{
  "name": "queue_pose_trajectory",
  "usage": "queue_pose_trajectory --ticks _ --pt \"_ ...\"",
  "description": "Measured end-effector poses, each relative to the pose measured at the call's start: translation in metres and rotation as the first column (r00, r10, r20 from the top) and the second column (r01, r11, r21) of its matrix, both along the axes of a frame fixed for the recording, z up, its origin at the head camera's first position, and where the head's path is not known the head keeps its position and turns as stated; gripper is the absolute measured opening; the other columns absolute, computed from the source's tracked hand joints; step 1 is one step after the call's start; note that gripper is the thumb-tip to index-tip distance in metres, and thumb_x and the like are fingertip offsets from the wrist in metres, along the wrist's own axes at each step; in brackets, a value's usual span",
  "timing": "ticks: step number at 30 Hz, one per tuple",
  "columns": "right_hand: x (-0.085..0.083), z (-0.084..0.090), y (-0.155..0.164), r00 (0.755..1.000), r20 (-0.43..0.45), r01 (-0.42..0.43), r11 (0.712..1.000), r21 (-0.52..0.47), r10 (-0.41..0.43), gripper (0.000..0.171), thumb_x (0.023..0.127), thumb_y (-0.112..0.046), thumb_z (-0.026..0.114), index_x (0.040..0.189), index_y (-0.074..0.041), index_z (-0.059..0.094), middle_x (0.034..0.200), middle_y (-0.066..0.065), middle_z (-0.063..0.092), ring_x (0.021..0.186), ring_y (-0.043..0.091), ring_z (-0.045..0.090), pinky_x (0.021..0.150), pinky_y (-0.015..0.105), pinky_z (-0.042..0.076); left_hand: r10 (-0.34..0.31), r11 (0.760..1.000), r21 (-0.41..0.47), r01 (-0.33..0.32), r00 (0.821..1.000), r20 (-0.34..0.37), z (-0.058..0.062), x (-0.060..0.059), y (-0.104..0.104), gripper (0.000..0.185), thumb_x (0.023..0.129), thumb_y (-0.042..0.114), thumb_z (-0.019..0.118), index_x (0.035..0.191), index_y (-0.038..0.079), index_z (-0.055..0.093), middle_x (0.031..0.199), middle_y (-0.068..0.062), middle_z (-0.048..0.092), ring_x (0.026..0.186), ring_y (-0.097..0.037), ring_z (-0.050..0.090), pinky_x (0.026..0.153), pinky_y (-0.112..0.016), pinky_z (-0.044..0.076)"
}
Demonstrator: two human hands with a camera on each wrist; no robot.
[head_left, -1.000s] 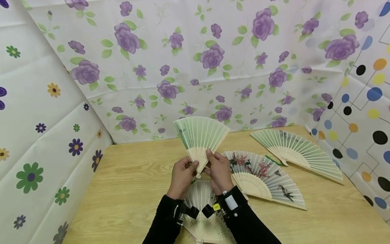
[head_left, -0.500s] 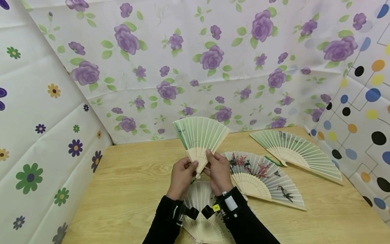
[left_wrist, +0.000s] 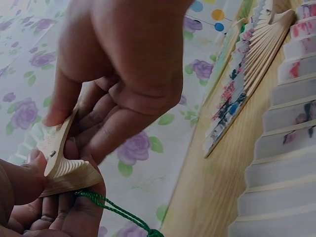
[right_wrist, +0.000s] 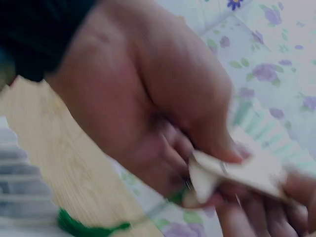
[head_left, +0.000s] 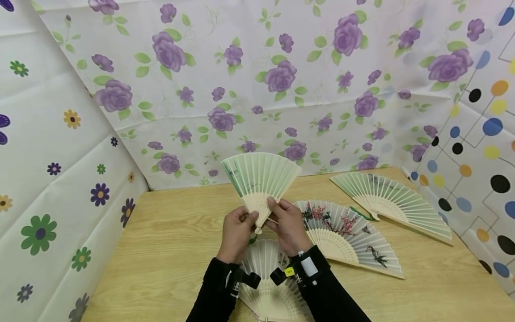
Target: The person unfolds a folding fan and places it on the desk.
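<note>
A pale wooden table (head_left: 169,250) stands in a corner hung with flowered and dotted sheets (head_left: 241,80). Above it, both hands pinch the bottom of a half-spread green fan (head_left: 261,176), held upright in the air. The left hand (head_left: 236,233) curls thumb and fingers round the ribs at the pivot, and the right hand (head_left: 289,227) grips the same ribs from the other side, thumb on the front face. A green cord (left_wrist: 116,212) hangs from the pivot under the left fingers.

Right beneath the wrists lies a spread white fan (head_left: 263,286), mostly covered by the black sleeves (head_left: 322,295) and cut off by the bottom edge of the head view, so its print is hard to read. The right wrist view is blurred; only the hand and the pale rib ends show there.

Just right of the grip, flat on the wood, lies a blossom fan (head_left: 350,235), fully spread. Beyond it, farther right and back towards the wall, lies a second green fan (head_left: 396,203), also spread; a dark painted patch on it is too small to make out.
</note>
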State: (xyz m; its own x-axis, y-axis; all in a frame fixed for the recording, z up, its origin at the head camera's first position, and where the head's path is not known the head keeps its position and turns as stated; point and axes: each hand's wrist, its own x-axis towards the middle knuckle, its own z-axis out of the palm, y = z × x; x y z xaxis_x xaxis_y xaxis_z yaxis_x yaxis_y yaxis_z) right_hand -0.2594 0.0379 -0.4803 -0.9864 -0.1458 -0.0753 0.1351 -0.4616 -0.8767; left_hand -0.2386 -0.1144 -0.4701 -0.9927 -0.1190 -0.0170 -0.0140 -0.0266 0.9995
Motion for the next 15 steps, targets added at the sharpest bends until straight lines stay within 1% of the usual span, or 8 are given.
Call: queue_pose_trajectory --ticks 4,7,10,12,15 --pt "-0.0068 0.0005 0.0072 0.991 0.01 -0.137 0.991 0.003 0.137 0.041 0.12 -0.012 0.059 0.158 0.006 0.062 0.152 0.019 0.072 0.118 0.008 0.082 0.112 0.029 0.065 0.007 1.0 0.013 -0.007 1.0 0.0 0.0041 0.0007 -0.003 0.026 0.115 0.005 0.065 0.134 -0.012 0.073 0.101 -0.007 0.082 0.087 -0.007 0.07 0.073 -0.019 0.058" --pt "-0.0088 0.0016 0.011 0.985 0.011 -0.174 0.984 0.028 0.174 0.042 0.121 -0.012 0.058 0.157 0.009 0.061 0.149 0.016 0.074 0.117 0.007 0.081 0.112 0.029 0.064 0.002 1.0 0.028 -0.002 1.0 0.005 0.0054 0.0007 -0.0032 0.027 0.116 0.004 0.064 0.135 -0.013 0.072 0.105 -0.01 0.083 0.091 -0.007 0.073 0.076 -0.02 0.06" --pt "-0.0084 0.0022 0.0116 0.989 0.015 -0.149 0.988 0.035 0.149 0.041 0.121 -0.014 0.058 0.156 0.008 0.063 0.143 0.014 0.078 0.115 0.007 0.082 0.11 0.028 0.066 -0.006 0.999 0.037 0.006 1.0 0.009 0.0047 0.0005 -0.0022 0.028 0.116 0.004 0.063 0.137 -0.013 0.071 0.108 -0.011 0.082 0.093 -0.007 0.074 0.078 -0.02 0.061" --pt "-0.0067 0.0025 0.0103 0.994 0.02 -0.111 0.994 0.024 0.11 0.041 0.121 -0.015 0.058 0.155 0.007 0.064 0.138 0.013 0.08 0.112 0.008 0.083 0.107 0.028 0.067 -0.009 0.999 0.047 0.009 1.0 0.01 0.004 0.0006 -0.0009 0.028 0.117 0.005 0.062 0.138 -0.012 0.071 0.107 -0.01 0.082 0.093 -0.007 0.075 0.079 -0.02 0.062" --pt "-0.0038 0.003 0.0067 0.998 0.026 -0.049 0.999 -0.002 0.049 0.04 0.121 -0.015 0.058 0.154 0.007 0.065 0.134 0.012 0.082 0.11 0.008 0.083 0.104 0.028 0.068 0.006 0.997 0.079 -0.007 1.0 0.012 0.0029 0.0002 0.001 0.027 0.117 0.006 0.063 0.135 -0.013 0.071 0.106 -0.008 0.082 0.093 -0.007 0.076 0.081 -0.02 0.064"
